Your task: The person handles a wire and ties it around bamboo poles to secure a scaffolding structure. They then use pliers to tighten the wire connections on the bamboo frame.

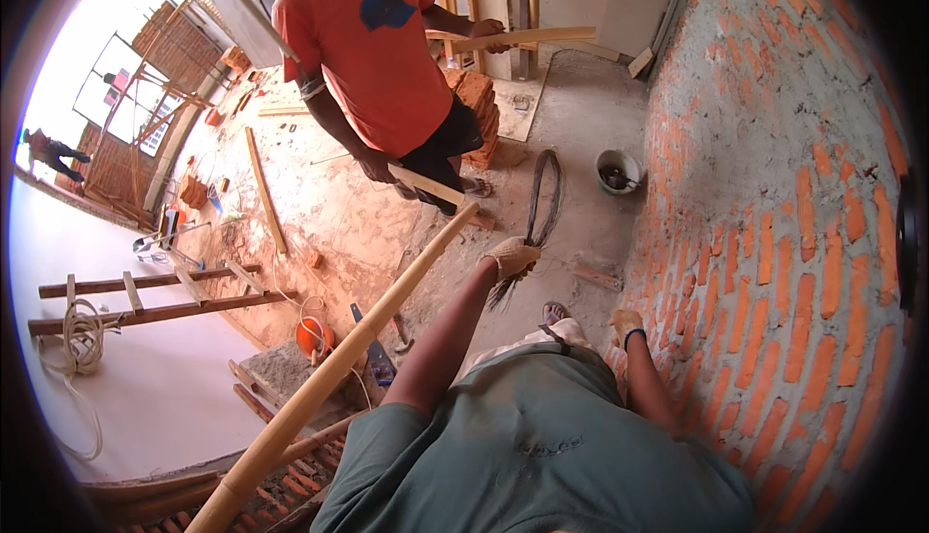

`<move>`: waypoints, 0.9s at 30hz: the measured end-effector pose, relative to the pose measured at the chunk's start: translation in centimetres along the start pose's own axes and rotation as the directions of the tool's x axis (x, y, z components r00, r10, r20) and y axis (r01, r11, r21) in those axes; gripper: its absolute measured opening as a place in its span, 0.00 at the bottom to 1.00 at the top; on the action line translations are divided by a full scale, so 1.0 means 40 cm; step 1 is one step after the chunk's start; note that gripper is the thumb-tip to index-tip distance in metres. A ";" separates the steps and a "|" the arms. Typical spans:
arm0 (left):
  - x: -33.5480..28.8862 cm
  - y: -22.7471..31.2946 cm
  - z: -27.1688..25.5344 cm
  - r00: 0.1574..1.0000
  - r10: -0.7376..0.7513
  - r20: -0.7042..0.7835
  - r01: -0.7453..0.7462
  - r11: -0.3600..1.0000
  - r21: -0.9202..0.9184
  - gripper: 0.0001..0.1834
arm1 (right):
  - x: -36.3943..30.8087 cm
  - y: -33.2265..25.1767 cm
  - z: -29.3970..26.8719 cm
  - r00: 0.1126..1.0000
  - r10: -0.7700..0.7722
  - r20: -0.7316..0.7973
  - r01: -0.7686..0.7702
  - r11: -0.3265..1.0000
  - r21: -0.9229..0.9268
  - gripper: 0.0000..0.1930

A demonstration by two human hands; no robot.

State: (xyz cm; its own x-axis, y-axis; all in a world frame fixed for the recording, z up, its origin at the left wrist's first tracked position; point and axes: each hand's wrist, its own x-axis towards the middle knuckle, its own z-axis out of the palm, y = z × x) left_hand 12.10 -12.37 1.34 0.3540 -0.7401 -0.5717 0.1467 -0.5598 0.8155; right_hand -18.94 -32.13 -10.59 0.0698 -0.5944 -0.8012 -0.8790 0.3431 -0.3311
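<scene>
My left hand (513, 258), in a pale work glove, is closed around a looped bundle of thin dark wire (548, 194). The loop reaches out ahead of my fist, and loose wire ends hang below it. Down at my right side, close to the brick wall (764, 272), is my right hand (626, 324), gloved too, with a dark blue band at the wrist. Its fingers are too small and unclear to read, and I see nothing in it.
A thick bamboo pole (339, 368) slants up on my left. Ahead stands a person in an orange shirt (363, 44), holding wooden strips. A bucket (619, 173) stands by the wall. Stacked bricks (476, 112), a hammer (401, 335) and a wooden ladder (160, 299) are around.
</scene>
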 end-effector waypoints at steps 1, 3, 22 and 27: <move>0.010 0.016 0.008 1.000 -0.018 0.024 0.020 0.999 -0.049 0.14 | -0.017 -0.001 -0.009 0.998 0.060 0.035 -0.063 0.994 0.094 0.21; 0.039 0.048 0.026 0.998 -0.040 0.051 0.045 0.994 -0.099 0.15 | 0.000 0.010 -0.014 0.987 0.134 0.084 -0.146 0.977 0.155 0.18; -0.067 -0.082 -0.015 0.997 -0.059 0.058 0.005 0.745 0.668 0.16 | 0.172 0.060 -0.099 0.945 0.316 -0.081 -0.235 0.832 0.503 0.13; -0.232 -0.117 -0.038 0.994 -0.084 0.065 0.008 0.670 0.742 0.20 | 0.354 0.058 -0.081 0.952 0.305 0.037 -0.293 0.863 0.412 0.12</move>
State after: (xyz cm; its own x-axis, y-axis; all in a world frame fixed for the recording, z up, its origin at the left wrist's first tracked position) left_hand 9.53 -2.30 2.97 0.2794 -0.7130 -0.6431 -0.5846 -0.6576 0.4751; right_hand -21.51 -42.09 -21.07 -0.1841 -0.4340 -0.8819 -0.5845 0.7697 -0.2567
